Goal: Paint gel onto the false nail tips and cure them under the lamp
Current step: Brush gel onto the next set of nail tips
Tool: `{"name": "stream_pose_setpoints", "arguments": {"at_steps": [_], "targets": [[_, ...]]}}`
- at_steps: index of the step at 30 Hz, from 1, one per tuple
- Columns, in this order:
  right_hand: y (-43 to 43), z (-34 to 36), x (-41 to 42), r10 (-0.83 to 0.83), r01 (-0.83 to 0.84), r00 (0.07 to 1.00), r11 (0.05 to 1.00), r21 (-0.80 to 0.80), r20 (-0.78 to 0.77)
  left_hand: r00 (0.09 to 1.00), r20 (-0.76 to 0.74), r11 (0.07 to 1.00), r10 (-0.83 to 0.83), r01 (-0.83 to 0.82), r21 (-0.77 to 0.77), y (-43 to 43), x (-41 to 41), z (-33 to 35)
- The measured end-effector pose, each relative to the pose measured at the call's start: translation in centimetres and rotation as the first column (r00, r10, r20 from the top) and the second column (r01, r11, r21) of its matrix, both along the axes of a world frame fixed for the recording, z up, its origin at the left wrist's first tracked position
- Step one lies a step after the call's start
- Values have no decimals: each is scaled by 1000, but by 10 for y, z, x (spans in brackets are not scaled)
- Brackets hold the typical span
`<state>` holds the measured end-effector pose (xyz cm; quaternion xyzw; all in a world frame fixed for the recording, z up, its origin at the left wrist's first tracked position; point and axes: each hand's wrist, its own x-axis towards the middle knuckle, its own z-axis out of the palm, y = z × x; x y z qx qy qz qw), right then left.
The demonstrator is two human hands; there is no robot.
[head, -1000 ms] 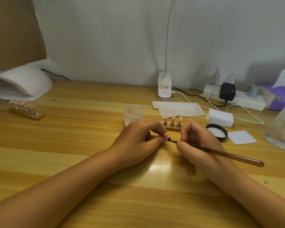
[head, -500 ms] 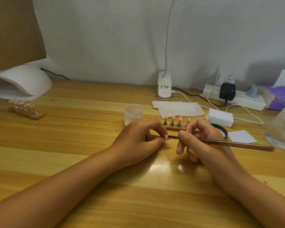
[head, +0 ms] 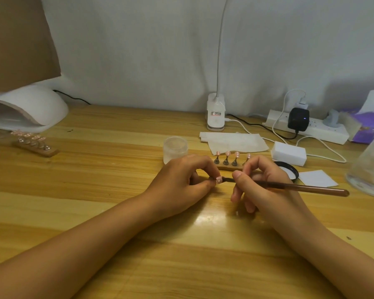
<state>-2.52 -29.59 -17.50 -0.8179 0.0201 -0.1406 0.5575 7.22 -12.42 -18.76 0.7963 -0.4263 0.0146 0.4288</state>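
1. While pinched between the curled thumb and forefinger of the left hand [head: 181, 182], pictured at mid-table: one pink false nail tip [head: 219, 180], just near of a wooden stand [head: 227, 168] carrying four more pink tips [head: 227, 153] on pegs.
2. Gripped pen-fashion in the closed fingers of the right hand [head: 261, 184]: a brown-handled gel brush [head: 300, 187], bristle end at the held tip. Actual contact too small to confirm.
3. Likely very light, thin, stiff plastic, quick to flick away and slick once wet with gel. Best held by its peg or side edges, never across the painted face. Peg under the fingers, if any, hidden from view.
4. Judged mid-coat on this tip, with curing yet to come. White dome curing lamp [head: 30, 106] at far left, well apart from both hands, with a second stand of tips [head: 34, 145] just in front of its mouth.
5. Also on the wooden table [head: 117, 169]: frosted jar [head: 175, 148] just left of the stand, black lid [head: 290, 166] to the right, folded tissues [head: 235, 142] beyond, power strip [head: 324, 131] at far right.
6. Writing: a red-and-black label on the clip lamp base [head: 215, 114], too blurred to read. Pale marks on a purple packet [head: 369, 126] at far right, equally unreadable. No brand legible anywhere.
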Motion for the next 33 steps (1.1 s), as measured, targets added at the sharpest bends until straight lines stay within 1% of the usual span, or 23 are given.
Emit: {"name": "stream_pose_setpoints", "arguments": {"at_steps": [5,9,11,14,16,33], "targets": [[-1,-1,1,-21,21,1000,1000,16,9,1000,3,1000,2,-2,-12,0,-1,0],[-1,1,0,-32,30,999,993,115,19,1000,-9,1000,11,-11,-7,0,-1,0],[0,3,-2,-2,0,1000,989,149,14,1000,0,1000,14,-14,4,0,-2,1],[2,4,-2,61,-61,998,991,120,3,1000,19,999,16,-16,31,0,-2,1],[3,4,-2,73,-72,997,993,90,-9,1000,21,999,16,-16,35,1,-2,1],[-1,-1,1,-23,23,1000,999,49,-6,1000,25,1000,4,-4,10,1,-2,1]]}}
